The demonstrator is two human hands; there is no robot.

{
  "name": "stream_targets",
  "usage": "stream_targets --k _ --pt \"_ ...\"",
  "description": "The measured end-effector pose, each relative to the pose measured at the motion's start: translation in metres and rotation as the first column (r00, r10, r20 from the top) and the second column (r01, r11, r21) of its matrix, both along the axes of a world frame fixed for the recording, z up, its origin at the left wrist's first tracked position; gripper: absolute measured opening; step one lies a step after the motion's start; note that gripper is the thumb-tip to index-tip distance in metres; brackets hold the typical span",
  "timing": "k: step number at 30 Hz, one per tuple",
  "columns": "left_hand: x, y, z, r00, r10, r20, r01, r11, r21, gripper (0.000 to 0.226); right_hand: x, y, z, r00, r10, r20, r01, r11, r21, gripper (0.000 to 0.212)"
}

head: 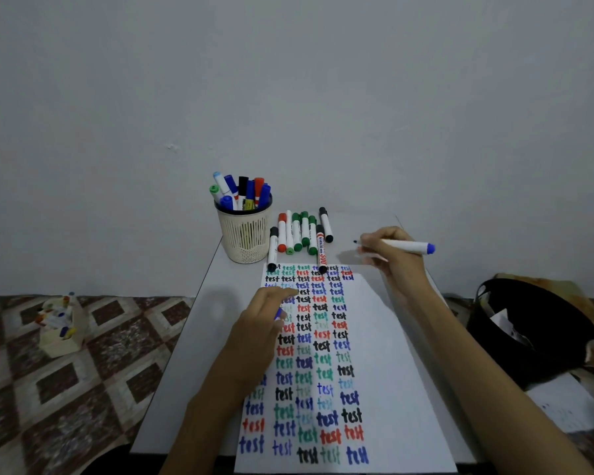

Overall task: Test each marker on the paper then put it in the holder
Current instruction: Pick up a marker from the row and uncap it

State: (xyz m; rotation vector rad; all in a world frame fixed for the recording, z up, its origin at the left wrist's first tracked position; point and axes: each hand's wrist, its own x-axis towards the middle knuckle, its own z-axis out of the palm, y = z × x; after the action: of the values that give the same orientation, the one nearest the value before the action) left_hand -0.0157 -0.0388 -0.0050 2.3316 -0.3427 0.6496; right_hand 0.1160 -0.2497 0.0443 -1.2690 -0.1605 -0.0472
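Both hands are over the surface (pixel 227 269) as I watch from the head view. My right hand (pixel 391 255) is clamped on an uncapped blue marker (pixel 405 247), held nearly level above the far right corner of the paper (pixel 384 337); its dark tip points left and its blue end sticks out to the right past the fingers. My left hand (pixel 264 320) rests on the left part of the paper with the fingers curled around a small blue piece, probably the cap (pixel 277 314), which is mostly hidden.

I see the paper lying lengthwise from near to far, covered in columns of the word "test" in black, blue, green and red, with the right strip bare.

At the far edge of the paper a row of capped markers (pixel 300 234) lies on the surface: black, red and green ones side by side. Just left of them stands the cream mesh holder (pixel 246 234), with blue, black, red and green markers upright inside.

On the patterned floor (pixel 83 371), to the left sits a small box of markers (pixel 60 323), and to the right a black bin (pixel 528 337).
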Motion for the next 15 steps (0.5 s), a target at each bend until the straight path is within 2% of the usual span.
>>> stream_targets --k 5,10,15 --pt "0.002 0.004 -0.006 0.999 -0.014 -0.041 0.011 0.998 -0.059 0.032 0.003 0.011 -0.013 1.0 -0.002 0.003 0.002 0.97 -0.244 0.032" --pt "0.004 0.005 -0.009 0.999 -0.019 -0.044 0.017 0.999 -0.04 0.022 0.014 0.018 -0.025 0.999 -0.034 -0.008 0.029 0.927 -0.373 0.035" --pt "0.005 0.006 -0.011 0.998 -0.032 -0.045 0.031 0.999 -0.03 0.021 0.017 0.02 -0.027 0.999 -0.049 0.022 0.054 0.91 -0.411 0.036"
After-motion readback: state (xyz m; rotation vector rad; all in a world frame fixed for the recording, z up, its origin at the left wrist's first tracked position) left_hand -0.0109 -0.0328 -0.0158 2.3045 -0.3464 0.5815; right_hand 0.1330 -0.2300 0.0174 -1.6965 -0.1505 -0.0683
